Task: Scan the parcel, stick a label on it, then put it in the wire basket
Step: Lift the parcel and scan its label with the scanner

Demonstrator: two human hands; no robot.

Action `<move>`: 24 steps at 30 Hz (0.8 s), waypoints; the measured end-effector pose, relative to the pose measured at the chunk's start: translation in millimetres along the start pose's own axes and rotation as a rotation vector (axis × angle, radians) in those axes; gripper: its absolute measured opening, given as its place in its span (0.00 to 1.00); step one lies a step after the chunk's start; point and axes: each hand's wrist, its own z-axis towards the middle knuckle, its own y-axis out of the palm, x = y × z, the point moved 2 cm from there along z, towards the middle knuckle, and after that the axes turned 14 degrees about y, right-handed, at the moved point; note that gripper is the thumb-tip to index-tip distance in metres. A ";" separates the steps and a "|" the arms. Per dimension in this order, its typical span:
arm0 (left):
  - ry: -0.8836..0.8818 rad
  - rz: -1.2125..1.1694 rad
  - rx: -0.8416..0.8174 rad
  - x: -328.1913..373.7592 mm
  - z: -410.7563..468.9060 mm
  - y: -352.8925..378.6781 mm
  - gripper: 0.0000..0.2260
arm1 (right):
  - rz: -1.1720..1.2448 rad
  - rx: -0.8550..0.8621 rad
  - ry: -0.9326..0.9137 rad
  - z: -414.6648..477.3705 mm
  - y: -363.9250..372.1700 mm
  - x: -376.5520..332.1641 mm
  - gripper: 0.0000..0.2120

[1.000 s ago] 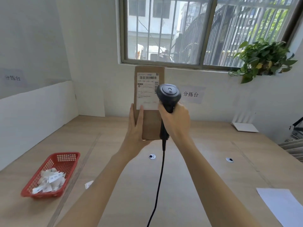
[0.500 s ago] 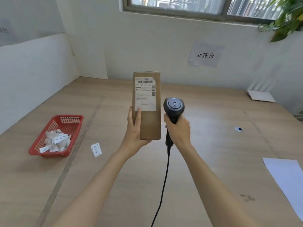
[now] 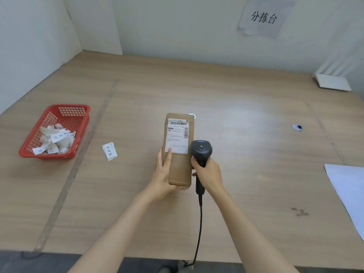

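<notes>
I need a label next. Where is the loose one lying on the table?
In the head view, the loose label lies flat on the table, left of the parcel and just right of the red basket.

The worktop (image 3: 246, 119) was pale wood-grain board, smooth, with a soft sheen where light pooled past its middle and a dull seam strip (image 3: 78, 164) running toward its left front edge. The parcel (image 3: 180, 168) was matt brown cardboard carrying a white printed paper label (image 3: 177, 135). The scanner (image 3: 201, 152) was dark plastic, slightly glossy on its head, with a black rubbery cable (image 3: 199, 233). Near the left edge, the basket (image 3: 65, 110) was red perforated plastic holding crumpled white paper slips (image 3: 54, 141). A white paper sheet (image 3: 348, 192) lay at the right edge.
</notes>
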 end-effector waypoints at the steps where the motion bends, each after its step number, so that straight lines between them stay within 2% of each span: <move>1: -0.012 -0.008 -0.015 -3.5 -4.3 4.7 0.57 | -0.010 -0.009 0.015 1.6 2.8 7.5 0.14; 15: -0.147 -0.034 -0.102 -34.6 -16.2 23.8 0.59 | -0.047 -0.031 0.104 31.2 30.4 43.3 0.17; 24: -0.176 0.015 -0.114 -38.5 -18.7 24.4 0.59 | -0.052 0.143 0.326 51.7 8.3 73.6 0.21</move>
